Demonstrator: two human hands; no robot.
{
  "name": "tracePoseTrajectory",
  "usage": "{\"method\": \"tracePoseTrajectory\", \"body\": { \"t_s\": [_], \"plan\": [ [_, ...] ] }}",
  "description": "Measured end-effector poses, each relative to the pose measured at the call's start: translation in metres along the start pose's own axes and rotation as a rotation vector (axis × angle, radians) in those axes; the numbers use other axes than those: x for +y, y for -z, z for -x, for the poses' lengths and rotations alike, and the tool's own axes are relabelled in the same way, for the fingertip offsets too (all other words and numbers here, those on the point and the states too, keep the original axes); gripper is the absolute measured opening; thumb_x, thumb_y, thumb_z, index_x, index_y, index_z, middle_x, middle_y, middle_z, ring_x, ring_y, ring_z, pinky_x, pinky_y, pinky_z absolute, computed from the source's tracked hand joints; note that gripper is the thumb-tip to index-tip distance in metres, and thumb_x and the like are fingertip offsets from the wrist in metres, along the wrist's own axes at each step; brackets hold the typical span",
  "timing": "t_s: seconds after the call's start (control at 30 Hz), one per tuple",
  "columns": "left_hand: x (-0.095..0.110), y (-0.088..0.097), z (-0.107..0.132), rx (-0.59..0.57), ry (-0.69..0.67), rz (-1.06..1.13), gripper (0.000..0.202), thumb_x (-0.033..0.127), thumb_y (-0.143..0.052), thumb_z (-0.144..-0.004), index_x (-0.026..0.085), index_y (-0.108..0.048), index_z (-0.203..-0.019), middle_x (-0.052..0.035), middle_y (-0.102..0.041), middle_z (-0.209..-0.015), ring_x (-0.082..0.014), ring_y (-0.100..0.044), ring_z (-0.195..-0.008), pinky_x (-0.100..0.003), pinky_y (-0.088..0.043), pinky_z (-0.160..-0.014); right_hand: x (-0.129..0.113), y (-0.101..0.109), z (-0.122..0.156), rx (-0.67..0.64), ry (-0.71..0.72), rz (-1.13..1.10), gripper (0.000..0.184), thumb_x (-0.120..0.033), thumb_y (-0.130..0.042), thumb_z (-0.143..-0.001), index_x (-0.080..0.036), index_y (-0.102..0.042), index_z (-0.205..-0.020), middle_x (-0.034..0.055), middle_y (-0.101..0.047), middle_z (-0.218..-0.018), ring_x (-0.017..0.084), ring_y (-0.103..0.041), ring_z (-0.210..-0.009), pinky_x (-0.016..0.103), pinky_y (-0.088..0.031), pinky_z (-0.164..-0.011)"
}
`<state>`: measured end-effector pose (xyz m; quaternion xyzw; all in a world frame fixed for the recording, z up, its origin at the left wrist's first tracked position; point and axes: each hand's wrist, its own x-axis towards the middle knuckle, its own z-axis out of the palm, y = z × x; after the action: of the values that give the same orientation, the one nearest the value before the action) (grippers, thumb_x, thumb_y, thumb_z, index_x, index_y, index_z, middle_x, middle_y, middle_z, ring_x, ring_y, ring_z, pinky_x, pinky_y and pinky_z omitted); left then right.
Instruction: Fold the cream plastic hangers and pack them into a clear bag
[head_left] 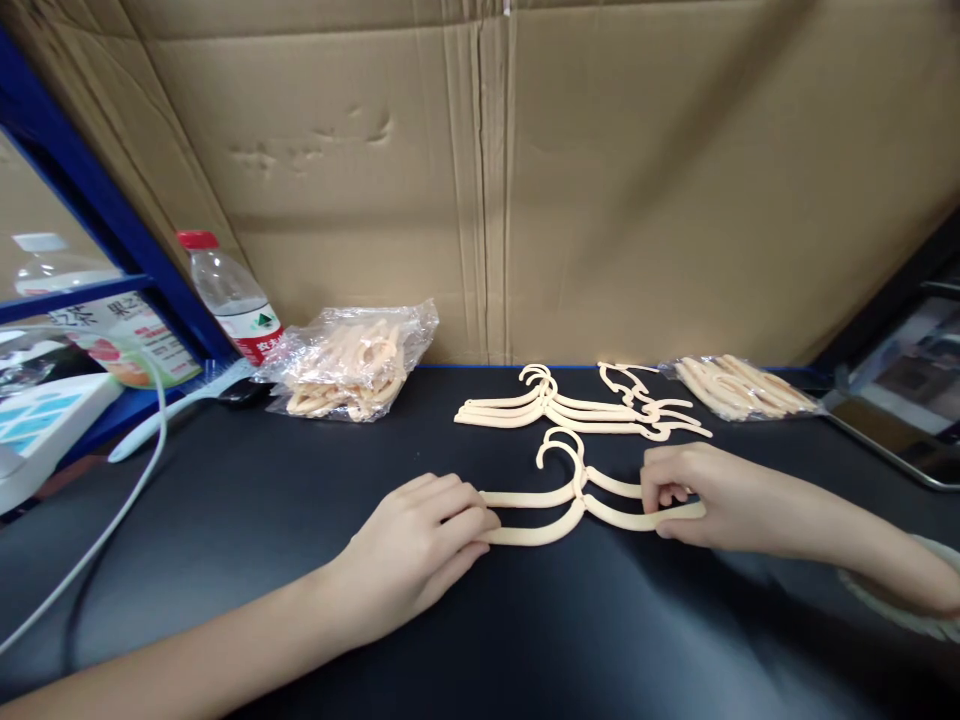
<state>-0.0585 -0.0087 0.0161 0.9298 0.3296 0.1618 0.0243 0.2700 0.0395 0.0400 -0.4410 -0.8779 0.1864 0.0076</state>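
Observation:
Two cream plastic hangers [574,500] lie stacked on the black table [525,630] in front of me. My left hand [420,535] pinches their left ends with closed fingers. My right hand [686,490] is curled round their right ends. Just behind them a small pile of the same hangers [577,405] lies flat on the table.
A clear bag of hangers [352,365] sits at the back left beside a red-capped water bottle [232,295]. Another clear bag of hangers [739,388] lies at the back right. A cardboard wall [480,180] closes the back. A white cable [112,500] runs along the left; a tablet [907,400] is at right.

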Motion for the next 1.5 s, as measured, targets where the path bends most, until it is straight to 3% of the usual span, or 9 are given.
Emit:
{"method": "tracePoseTrajectory", "body": {
  "t_s": [0.1, 0.17, 0.3, 0.37, 0.47, 0.63, 0.8, 1.1, 1.5],
  "plan": [
    [-0.003, 0.0, -0.002, 0.09, 0.083, 0.019, 0.028, 0.016, -0.051, -0.093, 0.022, -0.047, -0.12, -0.0042, -0.062, -0.102, -0.0203, -0.057, -0.087, -0.034, -0.045, -0.075, 0.001, 0.003, 0.0, 0.003, -0.042, 0.069, 0.013, -0.007, -0.056, -0.067, -0.019, -0.059, -0.07, -0.0019, -0.055, -0.066, 0.013, -0.049, -0.061, 0.025, -0.034, -0.055],
    [-0.004, 0.001, -0.003, 0.137, 0.148, 0.05, 0.039, 0.016, -0.056, -0.09, 0.023, -0.042, -0.125, -0.0043, -0.06, -0.103, -0.0206, -0.056, -0.091, -0.034, -0.046, -0.079, 0.002, 0.005, 0.001, 0.022, -0.056, 0.072, 0.015, -0.011, -0.058, -0.068, -0.019, -0.059, -0.081, -0.0019, -0.053, -0.068, 0.014, -0.049, -0.062, 0.025, -0.035, -0.055],
    [-0.003, 0.004, -0.003, 0.174, 0.219, 0.088, 0.048, 0.015, -0.063, -0.082, 0.025, -0.04, -0.122, -0.0037, -0.058, -0.107, -0.0216, -0.056, -0.097, -0.035, -0.047, -0.083, 0.004, 0.004, 0.002, 0.022, -0.137, 0.008, 0.041, -0.027, -0.065, -0.074, -0.017, -0.057, -0.114, -0.0008, -0.053, -0.075, 0.015, -0.051, -0.063, 0.025, -0.038, -0.057],
    [-0.002, 0.006, -0.002, 0.153, 0.243, 0.096, 0.05, 0.016, -0.066, -0.077, 0.024, -0.041, -0.12, -0.0042, -0.057, -0.11, -0.0226, -0.056, -0.099, -0.037, -0.048, -0.085, 0.005, 0.002, 0.001, 0.014, -0.168, -0.006, 0.051, -0.033, -0.068, -0.074, -0.017, -0.055, -0.121, -0.0011, -0.053, -0.075, 0.015, -0.052, -0.062, 0.025, -0.038, -0.056],
    [-0.004, 0.01, -0.002, 0.074, 0.247, 0.11, 0.052, 0.018, -0.067, -0.076, 0.023, -0.043, -0.122, -0.0054, -0.057, -0.115, -0.0236, -0.056, -0.103, -0.037, -0.048, -0.087, 0.007, -0.002, -0.002, 0.011, -0.163, 0.013, 0.042, -0.03, -0.068, -0.074, -0.018, -0.06, -0.113, -0.0033, -0.051, -0.067, 0.015, -0.05, -0.058, 0.025, -0.033, -0.052],
    [-0.009, 0.01, -0.007, -0.047, 0.091, 0.09, 0.032, 0.015, -0.052, -0.09, 0.025, -0.053, -0.121, -0.0038, -0.064, -0.112, -0.0211, -0.058, -0.103, -0.035, -0.046, -0.09, 0.012, -0.006, -0.007, 0.043, -0.121, 0.003, 0.023, -0.03, -0.068, -0.076, -0.021, -0.063, -0.097, -0.0051, -0.048, -0.06, 0.013, -0.047, -0.054, 0.024, -0.03, -0.05],
    [-0.017, 0.007, -0.007, 0.007, 0.056, 0.038, 0.023, 0.017, -0.046, -0.095, 0.022, -0.061, -0.112, -0.0056, -0.067, -0.105, -0.02, -0.061, -0.096, -0.032, -0.048, -0.085, 0.014, -0.011, -0.012, 0.1, -0.088, -0.047, 0.015, -0.03, -0.068, -0.077, -0.022, -0.064, -0.088, -0.0047, -0.049, -0.06, 0.013, -0.047, -0.054, 0.024, -0.029, -0.05],
    [-0.028, 0.005, -0.008, 0.012, 0.139, -0.009, 0.02, 0.018, -0.045, -0.096, 0.02, -0.061, -0.108, -0.0048, -0.067, -0.103, -0.0202, -0.059, -0.095, -0.033, -0.047, -0.083, 0.015, -0.021, -0.022, 0.265, -0.041, -0.028, 0.012, -0.028, -0.06, -0.081, -0.021, -0.063, -0.09, -0.0009, -0.055, -0.068, 0.015, -0.052, -0.06, 0.025, -0.036, -0.056],
    [-0.024, 0.002, -0.004, 0.037, 0.128, -0.095, 0.022, 0.013, -0.044, -0.091, 0.019, -0.058, -0.108, -0.0061, -0.065, -0.104, -0.0205, -0.06, -0.096, -0.033, -0.047, -0.082, 0.02, -0.027, -0.024, 0.315, -0.001, 0.028, 0.016, -0.032, -0.06, -0.079, -0.022, -0.065, -0.09, -0.0001, -0.054, -0.063, 0.016, -0.05, -0.055, 0.028, -0.039, -0.054]
  ]
}}
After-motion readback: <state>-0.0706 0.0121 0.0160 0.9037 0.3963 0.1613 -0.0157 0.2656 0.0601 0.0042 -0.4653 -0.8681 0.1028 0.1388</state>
